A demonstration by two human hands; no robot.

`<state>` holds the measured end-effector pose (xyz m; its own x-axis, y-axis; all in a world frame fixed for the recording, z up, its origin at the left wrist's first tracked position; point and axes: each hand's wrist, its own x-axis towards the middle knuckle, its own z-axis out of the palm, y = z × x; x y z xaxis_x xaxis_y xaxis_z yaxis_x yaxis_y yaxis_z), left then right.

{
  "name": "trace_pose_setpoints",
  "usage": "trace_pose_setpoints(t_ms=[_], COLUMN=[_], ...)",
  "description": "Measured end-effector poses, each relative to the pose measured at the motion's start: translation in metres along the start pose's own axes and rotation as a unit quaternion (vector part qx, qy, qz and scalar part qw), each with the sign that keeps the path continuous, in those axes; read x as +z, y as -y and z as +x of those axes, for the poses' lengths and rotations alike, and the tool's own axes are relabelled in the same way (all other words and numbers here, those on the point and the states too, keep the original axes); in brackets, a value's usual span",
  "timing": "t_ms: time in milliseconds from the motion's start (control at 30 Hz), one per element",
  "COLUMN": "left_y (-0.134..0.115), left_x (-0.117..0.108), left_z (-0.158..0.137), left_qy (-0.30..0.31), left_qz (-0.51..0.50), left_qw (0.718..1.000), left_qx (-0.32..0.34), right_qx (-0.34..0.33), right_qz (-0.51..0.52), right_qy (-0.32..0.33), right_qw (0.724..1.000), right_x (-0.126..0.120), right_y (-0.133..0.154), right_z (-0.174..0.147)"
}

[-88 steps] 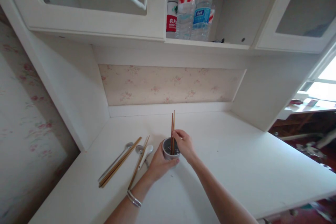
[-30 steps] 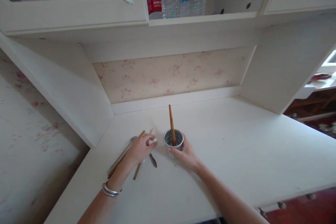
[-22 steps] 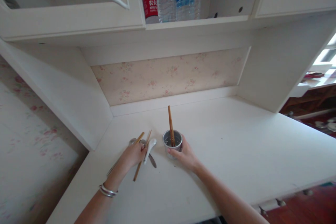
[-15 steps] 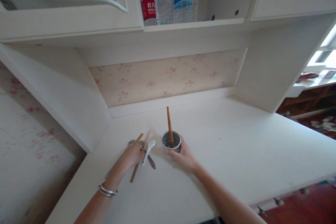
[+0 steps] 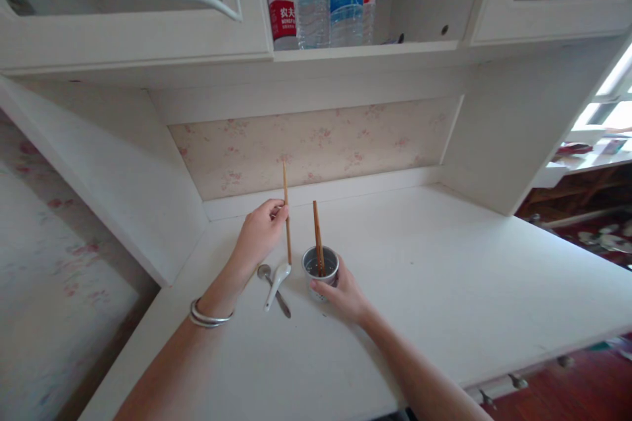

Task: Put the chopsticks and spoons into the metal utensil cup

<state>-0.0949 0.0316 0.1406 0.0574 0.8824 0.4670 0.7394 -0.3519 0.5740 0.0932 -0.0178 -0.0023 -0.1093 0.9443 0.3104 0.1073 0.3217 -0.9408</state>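
Observation:
A wooden chopstick [image 5: 287,227] stands nearly upright in the pinched fingers of my left hand [image 5: 264,227], raised above the counter to the left of the cup. My right hand [image 5: 348,295] is wrapped around the right side of a grey metal cup [image 5: 320,286] that rests on the counter. Inside the cup lean brown chopsticks [image 5: 318,233], close together. Below my left hand lie a white soup spoon [image 5: 277,284] and a metal spoon [image 5: 281,302], crossing each other; the white one is on top.
The white counter [image 5: 419,316] runs under an overhead cabinet [image 5: 148,39]. Several plastic bottles [image 5: 316,6] stand on its open shelf. Side panels [image 5: 523,125] close off the nook, with floral wallpaper [image 5: 316,145] at the back.
My left hand has lifted a chopstick off the pile beside the cup and brought it up and to the right, roughly upright. My right hand stays on the cup.

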Motion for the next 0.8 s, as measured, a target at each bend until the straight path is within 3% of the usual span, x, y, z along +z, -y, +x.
trace_pose_setpoints(t_ms=[133, 367, 800], left_y=[-0.004, 0.009, 0.011], left_x=[0.025, 0.066, 0.083], left_z=[0.002, -0.020, -0.045], left_qy=[-0.014, 0.041, 0.061], left_qz=[-0.047, -0.013, -0.004], left_qw=[0.999, 0.998, 0.998], left_qx=[-0.015, -0.038, -0.022], right_qx=[-0.012, -0.008, -0.003], right_qz=[-0.007, -0.025, -0.016], right_qy=[0.000, -0.004, -0.008], right_qw=[1.000, 1.000, 1.000], right_x=[0.000, 0.001, 0.001], right_y=[-0.001, -0.003, -0.006], right_z=[0.000, 0.001, 0.002])
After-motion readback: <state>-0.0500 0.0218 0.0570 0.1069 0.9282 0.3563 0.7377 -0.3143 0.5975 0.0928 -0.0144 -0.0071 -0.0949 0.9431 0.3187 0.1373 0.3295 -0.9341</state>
